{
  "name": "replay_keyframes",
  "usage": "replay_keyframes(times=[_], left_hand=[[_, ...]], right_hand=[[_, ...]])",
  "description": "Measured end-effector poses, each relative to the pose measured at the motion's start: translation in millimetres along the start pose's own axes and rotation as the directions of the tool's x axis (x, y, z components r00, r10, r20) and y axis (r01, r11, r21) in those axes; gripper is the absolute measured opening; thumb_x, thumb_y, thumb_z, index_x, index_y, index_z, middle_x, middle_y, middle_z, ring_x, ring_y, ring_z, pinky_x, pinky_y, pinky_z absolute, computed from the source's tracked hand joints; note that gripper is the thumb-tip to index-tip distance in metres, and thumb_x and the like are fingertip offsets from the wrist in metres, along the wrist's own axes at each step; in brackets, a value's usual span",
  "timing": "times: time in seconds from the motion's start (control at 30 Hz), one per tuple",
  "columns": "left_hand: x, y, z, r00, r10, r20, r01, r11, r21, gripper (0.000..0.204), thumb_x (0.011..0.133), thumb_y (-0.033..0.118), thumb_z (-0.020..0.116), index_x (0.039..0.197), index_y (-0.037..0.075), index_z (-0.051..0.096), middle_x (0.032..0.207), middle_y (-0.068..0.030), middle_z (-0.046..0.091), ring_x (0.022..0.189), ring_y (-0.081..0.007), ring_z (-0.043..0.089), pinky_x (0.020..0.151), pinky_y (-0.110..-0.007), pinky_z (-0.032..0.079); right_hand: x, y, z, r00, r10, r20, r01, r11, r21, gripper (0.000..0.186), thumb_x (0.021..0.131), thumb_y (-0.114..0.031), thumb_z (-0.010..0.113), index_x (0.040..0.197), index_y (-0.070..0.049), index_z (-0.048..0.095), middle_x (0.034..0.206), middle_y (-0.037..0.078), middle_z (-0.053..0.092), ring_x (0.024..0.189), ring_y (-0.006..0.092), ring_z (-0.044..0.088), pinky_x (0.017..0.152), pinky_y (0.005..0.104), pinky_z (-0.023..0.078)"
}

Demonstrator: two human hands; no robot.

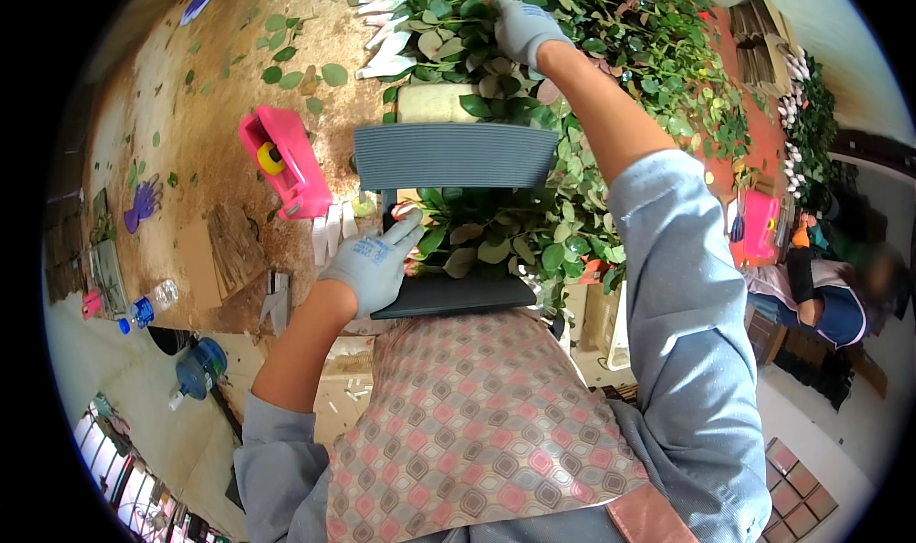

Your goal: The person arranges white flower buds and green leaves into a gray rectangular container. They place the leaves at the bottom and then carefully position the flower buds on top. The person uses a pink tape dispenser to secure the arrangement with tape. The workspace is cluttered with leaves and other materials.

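Note:
My left hand (374, 261), in a grey glove, rests on the near left edge of a dark ribbed tray (454, 156) that holds a bunch of leafy green stems (496, 233). Its fingers touch the leaves and a pink bud at the bunch's lower left. My right hand (524, 26), also gloved, reaches far forward into a large pile of green foliage (630, 37) on the table and is closed around stems there. The fingertips of that hand are hidden among the leaves.
A pink tape dispenser (281, 159) lies left of the tray on the brown table (191, 114), strewn with loose leaves. White sleeves (382, 37) lie at the back. A purple glove (141, 202), bottles (153, 304) and another person (830, 295) at right are nearby.

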State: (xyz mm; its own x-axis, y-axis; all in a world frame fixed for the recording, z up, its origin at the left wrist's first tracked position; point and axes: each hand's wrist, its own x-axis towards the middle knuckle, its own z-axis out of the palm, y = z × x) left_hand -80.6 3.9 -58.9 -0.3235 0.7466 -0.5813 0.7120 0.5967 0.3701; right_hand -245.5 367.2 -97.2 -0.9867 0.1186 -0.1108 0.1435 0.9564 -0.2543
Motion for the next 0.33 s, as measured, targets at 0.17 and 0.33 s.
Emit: replay_keyframes(times=[0.17,0.33], left_hand=[[1,1,2,1.000,-0.022,-0.018,0.020,0.994,-0.110,0.063,0.090,0.013,0.053,0.153,0.011,0.046,0.165,-0.0050,0.037,0.115,-0.0293,0.067,0.103,-0.046,0.047],[1,-2,9,0.999,-0.024,-0.045,0.023,0.999,-0.041,0.064,0.090,0.014,0.055,0.153,0.013,0.046,0.169,-0.0041,0.029,0.123,-0.0251,0.064,0.115,-0.058,0.034]], right_hand=[[6,-8,11,0.960,0.116,0.254,-0.075,0.984,-0.163,0.038,0.095,-0.014,0.050,0.131,-0.003,0.059,0.129,0.024,0.067,0.121,0.0418,0.063,0.102,0.0492,0.052],[-16,-12,-7,0.957,-0.032,0.288,0.122,0.946,-0.301,0.055,0.086,-0.030,0.077,0.135,-0.011,0.059,0.144,0.019,0.058,0.128,0.0360,0.061,0.104,0.0467,0.052]])
